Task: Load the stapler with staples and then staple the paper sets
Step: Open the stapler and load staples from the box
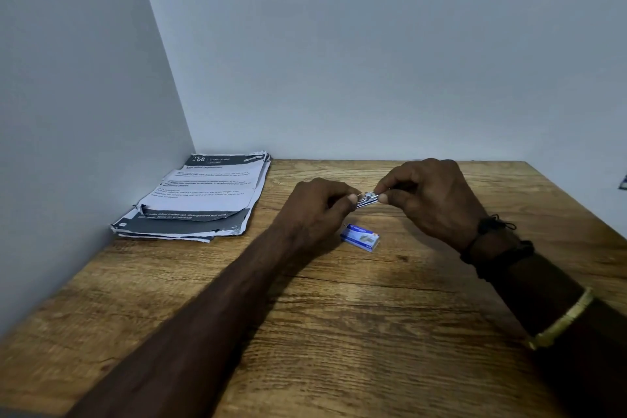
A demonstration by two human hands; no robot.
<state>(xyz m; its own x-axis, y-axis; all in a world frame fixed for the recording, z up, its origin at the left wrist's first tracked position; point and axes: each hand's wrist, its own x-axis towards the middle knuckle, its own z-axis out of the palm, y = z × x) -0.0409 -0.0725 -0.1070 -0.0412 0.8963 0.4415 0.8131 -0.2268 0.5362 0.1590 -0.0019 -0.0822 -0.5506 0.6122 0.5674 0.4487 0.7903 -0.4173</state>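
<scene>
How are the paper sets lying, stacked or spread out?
Stacked: the paper sets lie flat in one rough pile on the wooden table beside the left wall, edges uneven.

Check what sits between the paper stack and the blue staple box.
Head view: bare table beside the paper stack, then the left hand, whose wrist crosses just left of the staple box.

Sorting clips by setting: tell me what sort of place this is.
Likely a plain desk corner in an office or study. A wooden table meets bare walls, printed papers are piled at its back left, and a blue staple box lies by the left hand and right hand, which pinch a metal piece.
</scene>
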